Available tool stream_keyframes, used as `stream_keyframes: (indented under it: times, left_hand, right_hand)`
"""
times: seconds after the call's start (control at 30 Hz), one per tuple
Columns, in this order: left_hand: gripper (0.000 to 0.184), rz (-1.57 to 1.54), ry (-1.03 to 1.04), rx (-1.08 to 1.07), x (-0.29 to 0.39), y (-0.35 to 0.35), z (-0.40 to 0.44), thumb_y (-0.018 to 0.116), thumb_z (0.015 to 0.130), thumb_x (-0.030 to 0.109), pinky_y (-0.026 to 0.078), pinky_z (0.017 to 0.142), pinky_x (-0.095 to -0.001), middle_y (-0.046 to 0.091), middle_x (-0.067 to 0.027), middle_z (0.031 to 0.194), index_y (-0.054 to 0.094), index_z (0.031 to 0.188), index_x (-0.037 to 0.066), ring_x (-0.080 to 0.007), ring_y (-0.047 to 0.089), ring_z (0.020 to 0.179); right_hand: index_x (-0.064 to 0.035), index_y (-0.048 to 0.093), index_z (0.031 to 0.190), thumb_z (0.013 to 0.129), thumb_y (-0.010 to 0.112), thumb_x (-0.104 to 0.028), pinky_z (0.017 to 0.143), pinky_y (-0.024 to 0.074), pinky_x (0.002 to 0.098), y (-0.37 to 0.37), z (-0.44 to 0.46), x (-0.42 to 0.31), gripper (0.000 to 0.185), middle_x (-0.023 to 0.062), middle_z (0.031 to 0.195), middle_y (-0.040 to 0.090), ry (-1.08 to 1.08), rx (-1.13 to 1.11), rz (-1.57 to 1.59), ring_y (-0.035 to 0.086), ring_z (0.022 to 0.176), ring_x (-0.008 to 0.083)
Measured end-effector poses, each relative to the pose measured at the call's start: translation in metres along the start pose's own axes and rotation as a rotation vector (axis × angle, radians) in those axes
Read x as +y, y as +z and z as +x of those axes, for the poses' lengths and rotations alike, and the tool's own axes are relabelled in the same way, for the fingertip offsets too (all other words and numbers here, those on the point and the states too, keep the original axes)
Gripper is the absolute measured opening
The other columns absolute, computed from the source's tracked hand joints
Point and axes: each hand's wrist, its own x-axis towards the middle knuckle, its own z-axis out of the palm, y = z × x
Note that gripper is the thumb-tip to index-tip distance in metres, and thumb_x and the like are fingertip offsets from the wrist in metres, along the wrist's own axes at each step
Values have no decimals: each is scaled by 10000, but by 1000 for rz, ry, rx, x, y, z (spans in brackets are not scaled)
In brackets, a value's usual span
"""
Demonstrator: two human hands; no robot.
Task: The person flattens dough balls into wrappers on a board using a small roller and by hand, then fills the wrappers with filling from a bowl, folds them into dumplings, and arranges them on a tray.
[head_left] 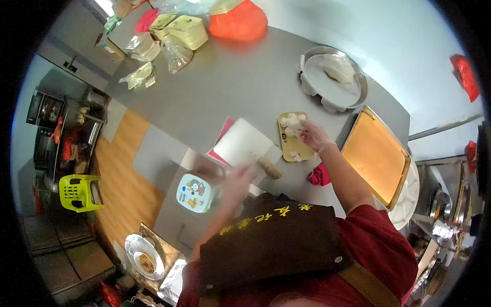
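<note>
My right hand [313, 137], in what looks like a thin clear glove, reaches over the right rim of a small yellow tray [305, 153]. Its fingers are bent together against the white dough-like pieces [291, 122] in the tray; what they pinch is hidden. Smaller white bits lie at the tray's near end. My left hand [240, 179] is smeared by motion, so its fingers cannot be made out. Just right of it lies a short brownish roller-like piece [269, 168], at the edge of a white sheet [243, 140] with a pink layer beneath.
Left of my left hand stands a box with a cartoon lid [194, 193]. A round metal pan [364, 92] holds a white bundle at the back right. Nearer is a rectangular baking tray with an orange-brown slab [376, 153]. A crumpled pink cloth [319, 175] lies beside my right forearm. Stacked yellow trays [186, 31] stand far left.
</note>
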Motion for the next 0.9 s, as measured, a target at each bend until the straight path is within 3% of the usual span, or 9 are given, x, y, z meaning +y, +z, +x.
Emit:
stream_keyframes:
  times: [0.07, 0.27, 0.33, 0.37, 0.43, 0.5, 0.67, 0.83, 0.9]
  left_hand:
    - [428, -32, 142, -91, 10, 13, 7, 608, 843, 205, 458, 827, -314, 609, -130, 1069, 533, 1212, 2, -185, 586, 901]
    - [500, 432, 785, -102, -7, 43, 46, 605, 832, 91, 466, 805, -296, 517, -134, 1184, 446, 1305, 64, -164, 570, 870]
    - [465, 274, 528, -71, -7, 37, 32, 597, 838, 82, 469, 788, -262, 556, -106, 1103, 469, 1285, 84, -139, 567, 862]
    - [441, 396, 659, 9, -27, 30, 44, 594, 841, 84, 480, 751, -261, 570, -97, 1072, 481, 1266, 65, -131, 572, 835]
    - [350, 9, 398, 24, 4, 10, 16, 588, 849, 100, 491, 670, -250, 610, -87, 960, 529, 1181, 7, -127, 588, 776]
    - [337, -15, 298, 9, 17, -10, 2, 594, 844, 116, 489, 677, -245, 614, -95, 945, 540, 1154, -6, -132, 593, 783]
    - [381, 211, -32, -242, 12, -40, -23, 651, 765, 209, 497, 737, -304, 614, -119, 922, 579, 1084, 12, -171, 609, 840]
    - [414, 443, 269, -191, -71, -36, 26, 667, 732, 245, 482, 749, -356, 592, -147, 950, 588, 1074, 25, -234, 595, 805]
    - [404, 516, 321, 1, -50, -32, 57, 629, 774, 265, 472, 765, -358, 606, -155, 879, 575, 1091, 21, -249, 596, 808]
  right_hand:
    - [-77, 538, 1031, 853, 629, -257, 634, 485, 297, 11, -31, 4, 269, 61, 868, 594, -10, -319, 77, 553, 704, 139]
    - [-88, 550, 1073, 896, 551, -396, 688, 465, 296, 71, -94, 50, 355, 47, 916, 595, 116, -561, -33, 550, 757, 144]
    - [-55, 552, 1073, 911, 519, -402, 728, 465, 297, 79, -92, 55, 384, 73, 977, 592, -237, -589, -616, 559, 813, 150]
    - [-30, 545, 1083, 900, 533, -393, 760, 463, 312, 74, -97, 50, 407, 111, 1011, 586, -163, -461, -778, 566, 863, 196]
    - [-5, 539, 1092, 888, 547, -385, 793, 461, 328, 86, -107, 45, 432, 149, 1044, 580, -87, -337, -941, 573, 914, 242]
    - [31, 473, 1171, 859, 567, -314, 858, 442, 384, 83, -101, 67, 475, 236, 1077, 556, -723, -79, -1539, 550, 1009, 349]
    - [27, 345, 1277, 829, 536, -179, 877, 424, 475, 109, -99, 88, 529, 292, 1092, 530, -783, -307, -1554, 534, 1016, 403]
    - [28, 483, 1138, 823, 508, -165, 723, 490, 476, 196, -101, 2, 370, 242, 903, 617, -602, -351, -1883, 598, 810, 412]
    - [14, 613, 927, 791, 525, -169, 690, 513, 431, 224, -78, -18, 245, 201, 810, 639, -1064, -593, -1887, 622, 782, 364]
